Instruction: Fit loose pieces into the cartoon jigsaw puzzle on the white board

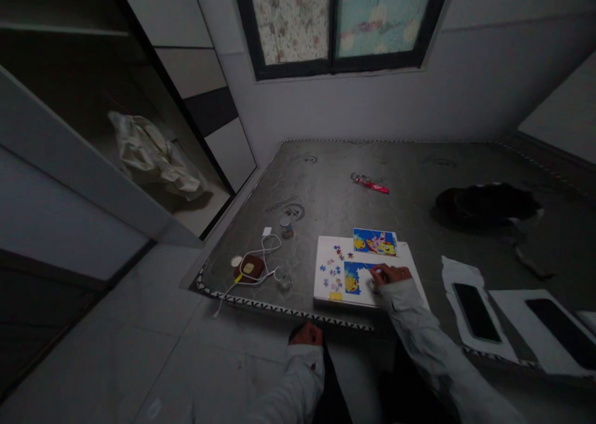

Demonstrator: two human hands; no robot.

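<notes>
My right hand [390, 274] is pinched at the right edge of a partly joined jigsaw puzzle [352, 281], on what looks like a small pale puzzle piece, mostly hidden by the fingers. The puzzle is blue with a yellow figure and lies on a white board [321, 250]. Several loose puzzle pieces [331, 269] are scattered left of it. Behind it, overlapping the board's far edge, rests a colourful picture card [375, 242]. My left hand [307, 334] is closed in a fist over my leg, in front of the mat's edge, with nothing seen in it.
Left of the board are a small lidded jar [287, 228], a clear glass [284, 278], a white cable [246, 254] and a brown case [250, 269]. Phones [477, 312] lie on the right. Farther back are a red strip [371, 184] and a dark animal [487, 203], apparently a cat.
</notes>
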